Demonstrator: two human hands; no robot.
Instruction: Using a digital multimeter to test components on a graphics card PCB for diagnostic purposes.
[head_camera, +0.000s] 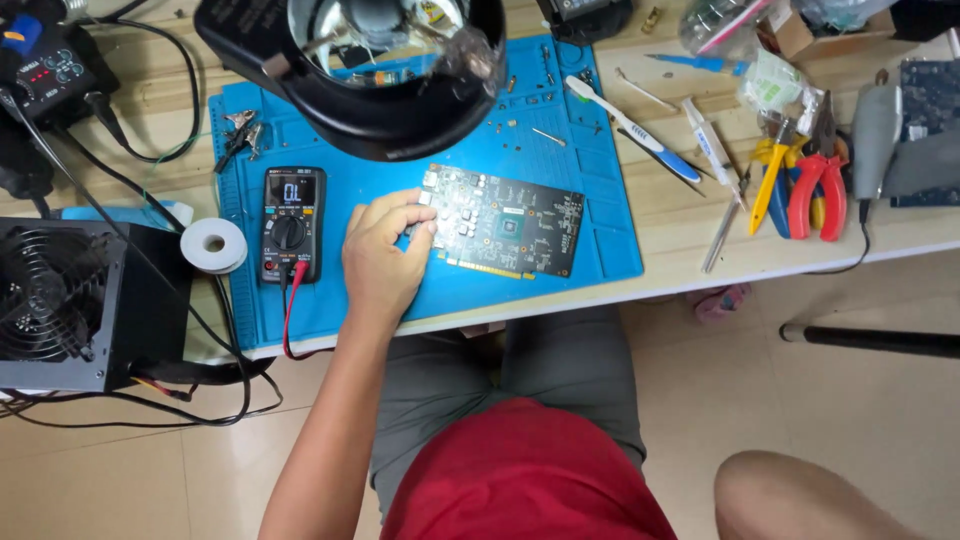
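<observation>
At the far left of the frame we saw a black power supply (70, 300) with its fan grille, a white tape roll (213, 245) beside it. Next came the multimeter (292, 222), lying on the blue mat (600, 240) that covered the wooden table (680, 215). Our left hand (385, 255) curled over the left edge of the circuit board (505, 220) at the frame's centre, fingers bent onto it. A round magnifier lamp (385, 70) hung above, hiding part of the mat. Farther right lay a toothbrush (630, 128) and pliers (815, 175). The right hand was out of sight. Below ran pale floor tiles (860, 420).
</observation>
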